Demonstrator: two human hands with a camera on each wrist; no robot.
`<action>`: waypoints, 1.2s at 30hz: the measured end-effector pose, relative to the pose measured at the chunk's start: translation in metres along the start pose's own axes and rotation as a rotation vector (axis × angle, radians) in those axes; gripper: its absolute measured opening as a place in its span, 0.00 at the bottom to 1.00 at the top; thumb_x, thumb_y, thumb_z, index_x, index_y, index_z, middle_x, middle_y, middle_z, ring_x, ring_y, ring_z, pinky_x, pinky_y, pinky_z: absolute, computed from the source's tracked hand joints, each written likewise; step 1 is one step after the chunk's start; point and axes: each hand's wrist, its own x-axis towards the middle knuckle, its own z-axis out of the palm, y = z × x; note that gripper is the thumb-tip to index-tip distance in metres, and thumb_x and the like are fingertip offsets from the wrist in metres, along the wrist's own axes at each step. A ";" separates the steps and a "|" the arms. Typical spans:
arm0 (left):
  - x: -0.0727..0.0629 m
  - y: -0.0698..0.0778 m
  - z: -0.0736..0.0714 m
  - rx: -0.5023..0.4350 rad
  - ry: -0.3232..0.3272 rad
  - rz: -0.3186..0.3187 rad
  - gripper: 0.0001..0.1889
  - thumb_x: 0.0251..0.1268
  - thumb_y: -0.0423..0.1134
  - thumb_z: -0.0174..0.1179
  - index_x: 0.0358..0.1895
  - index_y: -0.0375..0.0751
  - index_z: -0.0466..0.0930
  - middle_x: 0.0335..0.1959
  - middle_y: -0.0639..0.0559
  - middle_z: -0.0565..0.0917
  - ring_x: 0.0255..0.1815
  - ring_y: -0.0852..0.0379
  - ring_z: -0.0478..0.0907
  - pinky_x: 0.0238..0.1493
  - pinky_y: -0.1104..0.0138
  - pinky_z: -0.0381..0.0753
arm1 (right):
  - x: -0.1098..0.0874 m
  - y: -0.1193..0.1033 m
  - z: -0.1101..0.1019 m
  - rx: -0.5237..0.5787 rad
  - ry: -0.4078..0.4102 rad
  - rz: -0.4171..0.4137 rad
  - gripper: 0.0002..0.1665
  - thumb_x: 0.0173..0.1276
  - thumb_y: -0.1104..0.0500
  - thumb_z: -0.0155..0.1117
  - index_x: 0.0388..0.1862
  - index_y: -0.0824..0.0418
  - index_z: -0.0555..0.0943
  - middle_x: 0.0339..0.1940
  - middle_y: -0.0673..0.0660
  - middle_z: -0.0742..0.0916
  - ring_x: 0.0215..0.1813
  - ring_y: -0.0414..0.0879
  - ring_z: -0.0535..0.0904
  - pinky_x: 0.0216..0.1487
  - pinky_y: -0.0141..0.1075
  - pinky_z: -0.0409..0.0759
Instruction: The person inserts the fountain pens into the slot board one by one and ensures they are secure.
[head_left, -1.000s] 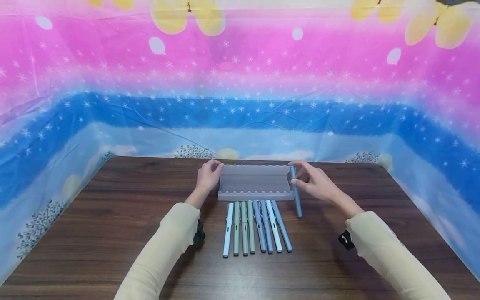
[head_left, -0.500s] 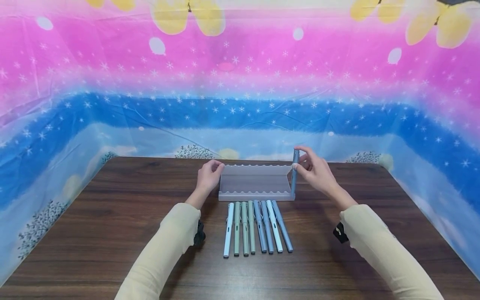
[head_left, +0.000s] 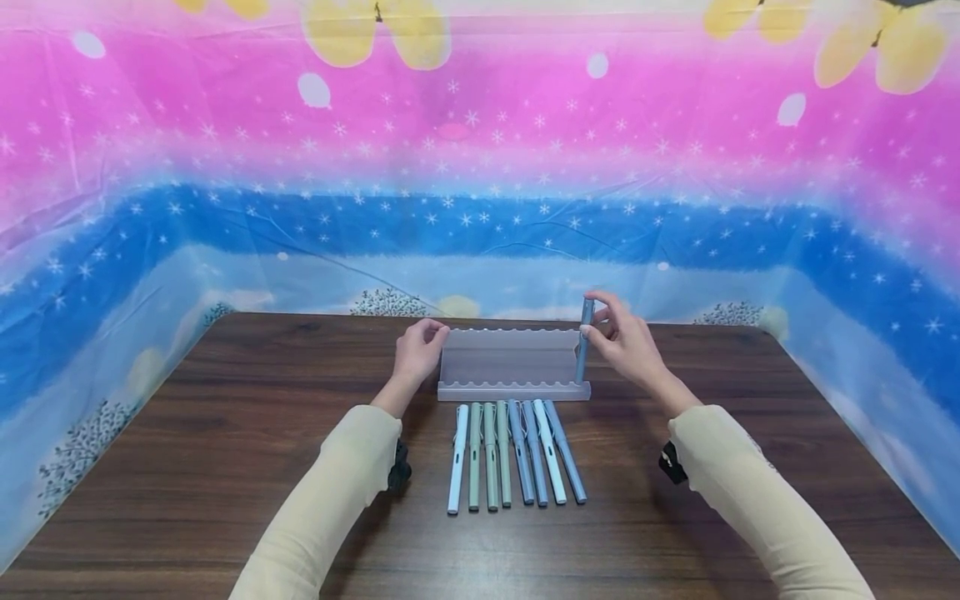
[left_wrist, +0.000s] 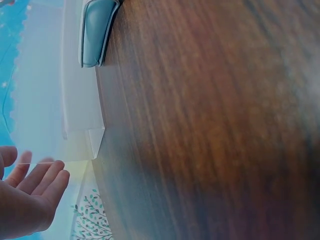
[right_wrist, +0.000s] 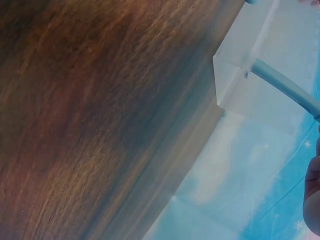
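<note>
A frosted clear pen rack [head_left: 510,390] with scalloped notches along its front and back edges stands toward the far side of the table. My left hand [head_left: 417,347] pinches its back left corner between thumb and fingers. In my right hand [head_left: 628,340] a blue-grey pen [head_left: 585,337] is pinched near its upper end. The pen stands steeply tilted, its lower end inside the rack at the right end. That lower end shows close to the rack's front wall in the right wrist view, where most of the hand [right_wrist: 312,190] is cut off.
In front of the rack lie several capped pens side by side: a pale blue pen [head_left: 457,462] at the left, green pens [head_left: 490,458], blue-grey pens [head_left: 566,454] and a white pen [head_left: 550,454]. A patterned cloth [head_left: 480,225] surrounds the brown wooden table [head_left: 262,433].
My right hand has lifted the pen from beside the rack's right end and brought it left, its lower end now inside the rack. My left hand has stayed at the corner.
</note>
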 end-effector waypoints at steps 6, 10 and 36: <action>0.000 0.000 0.000 0.000 0.000 -0.002 0.14 0.65 0.42 0.48 0.43 0.34 0.75 0.44 0.41 0.78 0.47 0.46 0.71 0.47 0.57 0.69 | 0.001 0.002 0.001 -0.027 -0.058 0.025 0.27 0.61 0.60 0.59 0.60 0.53 0.65 0.31 0.55 0.80 0.15 0.40 0.68 0.15 0.35 0.66; 0.001 -0.001 0.001 -0.002 0.005 -0.004 0.14 0.65 0.42 0.49 0.43 0.35 0.75 0.43 0.41 0.78 0.46 0.46 0.72 0.46 0.57 0.70 | 0.002 0.003 0.001 -0.025 -0.101 0.048 0.27 0.62 0.60 0.58 0.60 0.52 0.64 0.32 0.55 0.80 0.16 0.41 0.69 0.16 0.37 0.67; -0.001 -0.001 0.000 0.019 0.021 0.022 0.14 0.65 0.42 0.49 0.42 0.35 0.76 0.41 0.42 0.79 0.43 0.46 0.73 0.44 0.56 0.69 | 0.007 0.010 0.014 0.095 -0.197 0.255 0.31 0.65 0.63 0.53 0.66 0.52 0.59 0.39 0.64 0.78 0.28 0.56 0.79 0.26 0.39 0.78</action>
